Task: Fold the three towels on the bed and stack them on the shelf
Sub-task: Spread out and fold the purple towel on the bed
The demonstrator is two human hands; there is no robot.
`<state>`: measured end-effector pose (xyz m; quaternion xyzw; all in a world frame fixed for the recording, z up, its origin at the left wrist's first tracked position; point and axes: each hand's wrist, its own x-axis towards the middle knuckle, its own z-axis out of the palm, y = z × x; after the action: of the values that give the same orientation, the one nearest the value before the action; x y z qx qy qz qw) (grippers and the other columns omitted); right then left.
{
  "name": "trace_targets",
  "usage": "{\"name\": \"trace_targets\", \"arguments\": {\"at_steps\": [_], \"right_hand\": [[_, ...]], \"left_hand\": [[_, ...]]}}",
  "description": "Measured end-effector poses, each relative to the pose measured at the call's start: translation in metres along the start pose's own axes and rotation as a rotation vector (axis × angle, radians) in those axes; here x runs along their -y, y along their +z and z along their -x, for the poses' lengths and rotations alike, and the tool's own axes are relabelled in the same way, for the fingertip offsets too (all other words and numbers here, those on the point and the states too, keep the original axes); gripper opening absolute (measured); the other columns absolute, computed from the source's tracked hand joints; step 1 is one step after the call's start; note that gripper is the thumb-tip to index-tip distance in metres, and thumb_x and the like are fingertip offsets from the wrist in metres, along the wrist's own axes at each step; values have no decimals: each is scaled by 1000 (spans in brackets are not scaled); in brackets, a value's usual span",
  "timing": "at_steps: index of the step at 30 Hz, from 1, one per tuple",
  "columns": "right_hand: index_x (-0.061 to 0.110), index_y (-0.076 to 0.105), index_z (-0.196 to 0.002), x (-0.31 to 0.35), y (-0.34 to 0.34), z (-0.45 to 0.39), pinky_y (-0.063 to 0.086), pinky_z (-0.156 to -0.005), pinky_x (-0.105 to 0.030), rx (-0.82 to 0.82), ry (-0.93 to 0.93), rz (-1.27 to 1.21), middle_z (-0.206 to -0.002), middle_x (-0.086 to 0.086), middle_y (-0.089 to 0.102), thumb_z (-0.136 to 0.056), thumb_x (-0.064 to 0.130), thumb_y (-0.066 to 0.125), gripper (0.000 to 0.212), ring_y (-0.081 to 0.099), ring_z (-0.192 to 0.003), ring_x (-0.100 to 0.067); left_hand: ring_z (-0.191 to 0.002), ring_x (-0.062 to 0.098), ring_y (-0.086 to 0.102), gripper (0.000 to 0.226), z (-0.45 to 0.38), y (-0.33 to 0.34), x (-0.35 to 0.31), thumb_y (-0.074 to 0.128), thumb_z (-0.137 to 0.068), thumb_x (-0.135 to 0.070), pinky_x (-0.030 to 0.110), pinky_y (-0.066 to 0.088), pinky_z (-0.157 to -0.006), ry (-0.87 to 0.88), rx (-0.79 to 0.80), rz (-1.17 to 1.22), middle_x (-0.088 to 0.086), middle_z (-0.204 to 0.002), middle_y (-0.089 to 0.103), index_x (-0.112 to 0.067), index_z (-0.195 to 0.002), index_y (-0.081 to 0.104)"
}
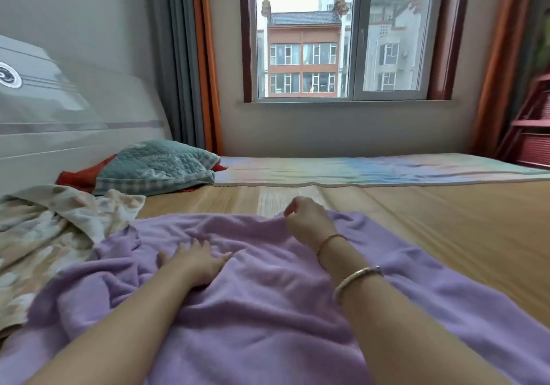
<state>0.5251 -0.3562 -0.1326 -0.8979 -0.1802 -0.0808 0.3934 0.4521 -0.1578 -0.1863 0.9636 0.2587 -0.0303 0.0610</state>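
Towel [268, 310] – purple, rumpled | left hand [196, 261] flat on it | right hand [306, 220] pinches far edge

A lilac towel [253, 310] lies spread and rumpled across the near part of the bed [446, 220], unfolded. To its left, touching its edge, a cream towel with faded blotches [44, 235] lies crumpled. The red shelf [532, 128] stands at far right.

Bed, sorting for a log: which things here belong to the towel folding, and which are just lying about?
Job: purple towel, patterned towel, left hand flat on the purple one, right hand gripping its far edge, red shelf.
Lying about: pillow, mat.
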Motion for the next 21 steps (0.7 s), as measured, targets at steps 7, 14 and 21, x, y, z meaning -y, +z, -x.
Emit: {"name": "trace_targets", "arguments": {"at_steps": [7, 14, 21], "right_hand": [[31, 39, -143, -157, -82, -1, 25, -115, -38, 301, -39, 483, -153, 2, 34, -99, 36, 35, 44, 27, -142, -20], [34, 15, -151, -188, -98, 9, 3, -118, -48, 324, 67, 676, -161, 5, 6, -99, 46, 20, 55, 8, -148, -14], [29, 8, -153, -257, -192, 64, -2, -116, -54, 190, 428, 839, -162, 2, 1, -96, 47, 13, 60, 6, -148, -21]], "left_hand": [[-134, 31, 32, 38, 40, -1, -83, 35, -96, -22, 43, 34, -104, -44, -273, -26, 7, -146, 35, -19, -133, 47], [-143, 47, -5, 74, 64, 15, -171, 16, -84, -78, 67, -2, -108, -40, 22, 122, 15, -160, -6, -42, -148, 17], [-145, 43, -6, 81, 81, 36, -288, 14, -76, -86, 66, -5, -108, 368, 17, 38, 7, -161, -7, -49, -147, 11]]}}
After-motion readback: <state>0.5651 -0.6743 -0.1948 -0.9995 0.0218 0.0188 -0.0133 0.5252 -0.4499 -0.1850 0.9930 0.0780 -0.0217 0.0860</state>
